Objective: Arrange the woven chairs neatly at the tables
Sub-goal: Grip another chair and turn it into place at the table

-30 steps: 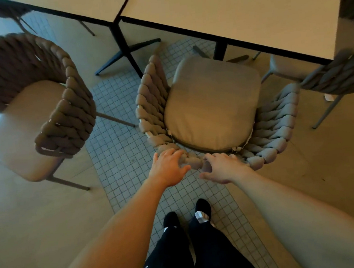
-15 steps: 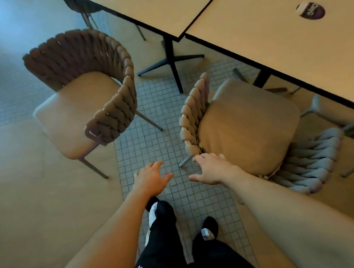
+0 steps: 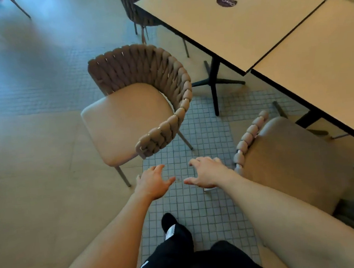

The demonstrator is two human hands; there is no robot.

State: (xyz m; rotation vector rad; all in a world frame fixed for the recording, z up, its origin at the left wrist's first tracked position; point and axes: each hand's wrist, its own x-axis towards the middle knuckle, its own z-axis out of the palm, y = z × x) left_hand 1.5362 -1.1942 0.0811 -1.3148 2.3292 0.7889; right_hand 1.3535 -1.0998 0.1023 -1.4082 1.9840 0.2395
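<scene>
A brown woven chair with a beige seat stands out on the floor, its curved back toward the near table and its seat facing away. A second woven chair with a grey-beige cushion sits tucked under the right table; my right forearm hides part of it. My left hand hovers over the tiled floor just below the brown chair's armrest end, fingers relaxed, holding nothing. My right hand hovers beside it, left of the tucked chair's woven arm, also holding nothing.
The near table stands on a black pedestal base right of the brown chair. Another woven chair stands at the table's far side. A dark round sticker lies on the tabletop. My black-trousered legs and shoe are over the tile strip.
Both hands let go of the grey-beige chair's back rim and came away empty. My view swung left, so the brown chair is now in the middle and the tucked chair at the right.
</scene>
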